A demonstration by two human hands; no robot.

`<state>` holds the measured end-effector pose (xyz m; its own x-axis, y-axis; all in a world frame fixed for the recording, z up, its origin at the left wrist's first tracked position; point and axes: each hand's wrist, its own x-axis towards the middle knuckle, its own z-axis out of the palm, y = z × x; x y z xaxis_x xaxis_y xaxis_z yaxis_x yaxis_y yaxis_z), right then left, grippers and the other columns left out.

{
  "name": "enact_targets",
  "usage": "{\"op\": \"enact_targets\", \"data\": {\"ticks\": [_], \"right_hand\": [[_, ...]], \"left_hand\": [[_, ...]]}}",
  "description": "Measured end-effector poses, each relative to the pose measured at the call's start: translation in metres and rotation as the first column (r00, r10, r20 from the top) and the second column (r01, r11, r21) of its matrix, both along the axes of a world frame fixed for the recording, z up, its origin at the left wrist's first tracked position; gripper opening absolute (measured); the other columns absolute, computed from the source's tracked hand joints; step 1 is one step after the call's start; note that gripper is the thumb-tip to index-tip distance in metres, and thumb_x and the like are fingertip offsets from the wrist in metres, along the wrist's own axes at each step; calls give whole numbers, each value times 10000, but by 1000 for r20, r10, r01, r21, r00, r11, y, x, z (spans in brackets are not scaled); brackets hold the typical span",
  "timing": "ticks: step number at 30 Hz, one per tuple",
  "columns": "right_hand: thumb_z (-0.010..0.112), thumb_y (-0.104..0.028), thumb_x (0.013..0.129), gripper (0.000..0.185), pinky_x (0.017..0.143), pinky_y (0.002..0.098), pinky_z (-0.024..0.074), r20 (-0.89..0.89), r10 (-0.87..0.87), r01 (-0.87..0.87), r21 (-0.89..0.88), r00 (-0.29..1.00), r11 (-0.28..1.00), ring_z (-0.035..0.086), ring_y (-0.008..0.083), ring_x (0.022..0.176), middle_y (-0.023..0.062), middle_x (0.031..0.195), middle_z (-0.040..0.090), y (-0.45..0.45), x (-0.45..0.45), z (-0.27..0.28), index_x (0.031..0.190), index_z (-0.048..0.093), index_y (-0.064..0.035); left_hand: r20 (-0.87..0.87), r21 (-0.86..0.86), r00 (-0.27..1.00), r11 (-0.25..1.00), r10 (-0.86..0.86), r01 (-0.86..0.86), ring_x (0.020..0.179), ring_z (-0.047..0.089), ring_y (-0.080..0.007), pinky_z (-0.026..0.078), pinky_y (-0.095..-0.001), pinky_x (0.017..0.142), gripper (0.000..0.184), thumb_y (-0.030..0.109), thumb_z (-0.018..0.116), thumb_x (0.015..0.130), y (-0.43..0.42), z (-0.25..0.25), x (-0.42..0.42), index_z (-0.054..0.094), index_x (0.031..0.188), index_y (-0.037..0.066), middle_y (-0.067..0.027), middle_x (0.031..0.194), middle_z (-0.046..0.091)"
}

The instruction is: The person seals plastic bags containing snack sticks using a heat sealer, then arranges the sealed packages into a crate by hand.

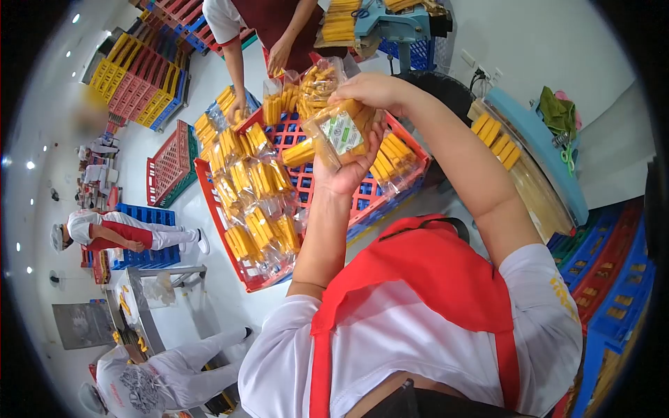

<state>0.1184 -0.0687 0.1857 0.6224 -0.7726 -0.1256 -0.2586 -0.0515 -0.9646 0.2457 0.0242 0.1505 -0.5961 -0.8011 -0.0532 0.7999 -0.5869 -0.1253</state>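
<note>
A clear plastic pack of yellow-orange sticks (341, 132), with a white and green label, is held up in front of me. My left hand (352, 167) grips it from below, fingers curled around its side. My right hand (366, 92) has its fingers closed on the upper edge of the same pack; the fingertips are partly hidden. Beneath my hands is a red crate (304, 182). Similar packs (254, 180) stand in rows along its left side, and more packs (397, 157) lie at its right end. A fuller bag of sticks (317, 87) sits at the far edge.
Across the crate, a co-worker's hands (238, 106) touch packs. A blue sealing machine (394, 24) stands behind, another blue machine (536, 153) at right. Stacked crates (139, 80) are at far left, and blue crates (613, 299) at lower right. Other people work by a metal table (143, 306).
</note>
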Motion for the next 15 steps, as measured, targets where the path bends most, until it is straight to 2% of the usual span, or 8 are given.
{"op": "enact_targets", "data": {"ticks": [1, 5, 8, 10, 11, 12, 14, 15], "right_hand": [[495, -308, 816, 341, 785, 245, 398, 44, -18, 14, 84, 999, 996, 535, 115, 873, 45, 952, 600, -2, 1, -6, 1003, 605, -45], [499, -304, 812, 336, 783, 245, 395, 4, -45, 45, 60, 999, 997, 535, 119, 865, 48, 949, 600, 0, -10, -15, 992, 609, -42], [489, -276, 824, 333, 841, 250, 369, 95, -94, 83, 116, 991, 990, 506, 146, 969, 86, 1063, 558, 19, -33, -7, 1030, 593, -36], [476, -267, 840, 345, 925, 271, 313, 243, -130, 177, -183, 961, 967, 412, 185, 1124, 127, 1220, 449, 36, -59, -2, 1064, 571, -22], [460, -255, 855, 377, 986, 290, 238, 142, -186, 230, -441, 972, 868, 290, 219, 1228, 151, 1325, 315, 43, -80, -8, 1144, 506, -18], [460, -255, 855, 377, 986, 290, 238, 133, -239, 274, -441, 962, 855, 290, 219, 1228, 151, 1325, 315, 60, -102, -4, 1144, 506, -18], [444, -251, 866, 436, 995, 300, 221, -24, -565, 308, -819, 825, 484, 285, 228, 1233, 162, 1330, 302, 112, -140, 8, 1223, 409, -3], [444, -251, 866, 436, 995, 300, 221, -35, -607, 327, -818, 794, 474, 285, 228, 1233, 162, 1330, 302, 133, -160, 3, 1223, 409, -3]], "left_hand": [[15, 29, 1000, 1000, -1, 0, 965, 439, -319, 458, -387, 796, 525, 362, 446, 807, -1, -1, 0, 354, 1212, 42, -184, 1143, 365], [64, 50, 998, 999, -6, 3, 964, 439, -324, 456, -391, 806, 509, 358, 434, 815, -9, -18, -4, 360, 1207, 41, -196, 1141, 362], [127, -26, 991, 998, -49, 52, 1017, 437, -323, 442, -407, 833, 488, 356, 427, 825, -7, -17, -21, 372, 1203, 53, -182, 1191, 360], [277, -157, 955, 985, 109, -67, 1038, 478, -298, 441, -399, 844, 448, 372, 359, 864, -3, 0, -47, 423, 1179, 60, -159, 1155, 464], [219, -292, 967, 954, 132, -64, 1092, 449, -270, 420, -420, 871, 413, 284, 380, 878, -7, -7, -59, 343, 1245, 98, -146, 1216, 413], [210, -289, 975, 957, 78, -14, 1092, 449, -270, 420, -420, 871, 413, 284, 380, 878, -4, -1, -74, 343, 1245, 98, -146, 1216, 413], [496, -642, 800, 763, 338, 76, 1129, 414, -260, 392, -426, 902, 537, 126, 424, 862, 10, 14, -105, 165, 1332, 148, -126, 1266, 350], [511, -686, 783, 717, 354, 123, 1170, 365, -251, 366, -407, 927, 738, -18, 450, 812, 7, 4, -121, -11, 1355, 176, -116, 1303, 286]]}}
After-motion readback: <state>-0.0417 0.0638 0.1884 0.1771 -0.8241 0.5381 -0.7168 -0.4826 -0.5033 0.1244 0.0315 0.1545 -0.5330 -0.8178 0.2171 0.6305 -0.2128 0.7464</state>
